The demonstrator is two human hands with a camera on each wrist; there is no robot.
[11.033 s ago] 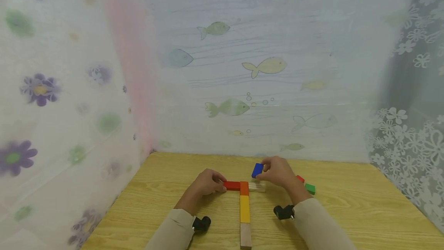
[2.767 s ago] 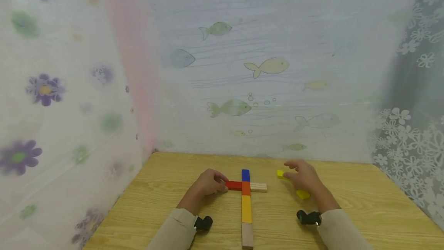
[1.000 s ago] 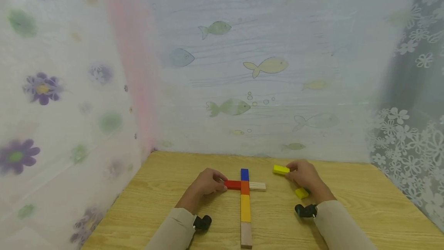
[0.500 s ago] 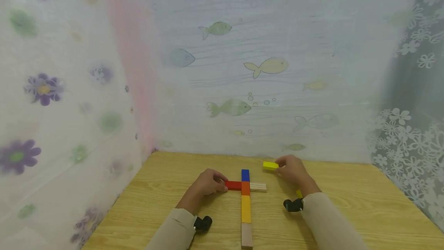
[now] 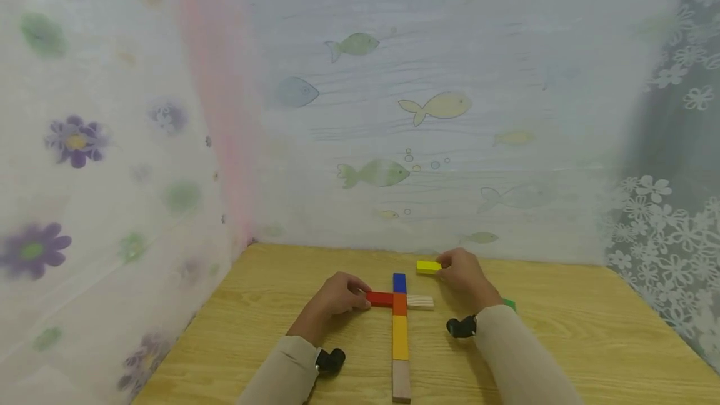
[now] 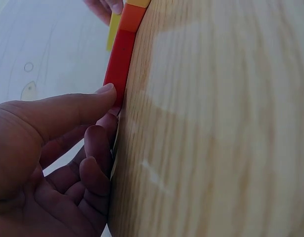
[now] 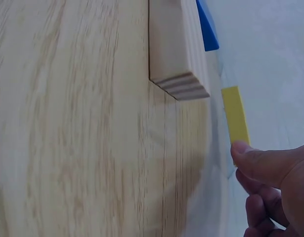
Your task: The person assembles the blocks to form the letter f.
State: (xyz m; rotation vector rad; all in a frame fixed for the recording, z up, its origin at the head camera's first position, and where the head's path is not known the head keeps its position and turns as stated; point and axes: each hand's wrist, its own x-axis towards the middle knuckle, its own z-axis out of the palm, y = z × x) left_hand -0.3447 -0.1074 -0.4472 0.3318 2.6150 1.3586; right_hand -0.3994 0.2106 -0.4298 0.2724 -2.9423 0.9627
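My left hand [image 5: 336, 295] pinches the outer end of a red block [image 5: 380, 299] lying on the table. In the left wrist view the thumb is on its side. The red block's other end meets an orange-red block [image 5: 399, 304] at the centre of a cross of blocks. A blue block [image 5: 399, 282] forms the far end, and a striped pale wood block [image 5: 420, 302] the right arm. Nearer me run an amber block [image 5: 400, 337] and a plain wood block [image 5: 401, 381]. My right hand [image 5: 464, 275] pinches one end of a yellow block [image 7: 234, 113], held beyond the pale block.
A green block [image 5: 509, 304] shows partly behind the right forearm on the wooden table [image 5: 253, 336]. A whitish sheet with fish drawings [image 5: 371, 205] stands along the table's back edge. Flowered sheets stand at left and right.
The blue block, earlier in my right hand, now lies at the cross's far end. My right hand has since picked up the yellow block and carried it left. My left hand stays at the red block.
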